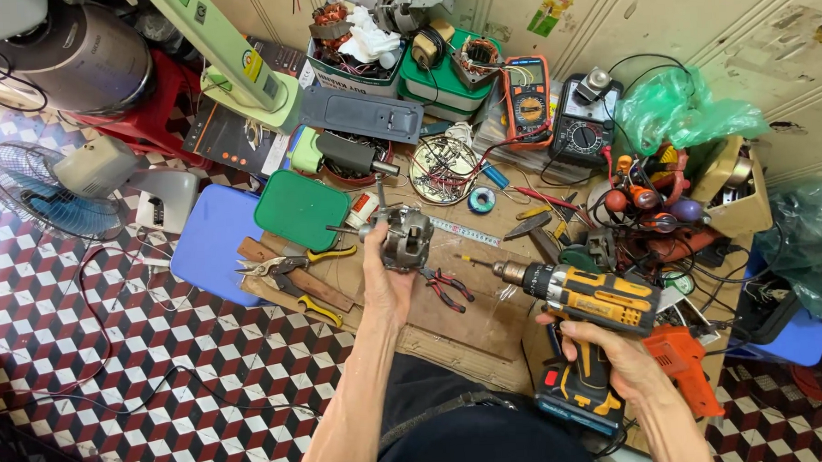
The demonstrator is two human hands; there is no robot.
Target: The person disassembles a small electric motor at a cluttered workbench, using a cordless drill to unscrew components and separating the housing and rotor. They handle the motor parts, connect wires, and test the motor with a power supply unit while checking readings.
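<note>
My left hand holds up a small grey electric motor with a thin shaft sticking out to the left, above the wooden workbench. My right hand grips the handle of a yellow and black cordless drill; its chuck points left toward the motor, with a gap between them. Red-handled pliers lie on the bench just below the motor.
Yellow-handled pliers and a green lid lie at the left. An orange multimeter, a black meter, a solder tray, tool boxes and green bags crowd the back and right. A fan stands on the tiled floor.
</note>
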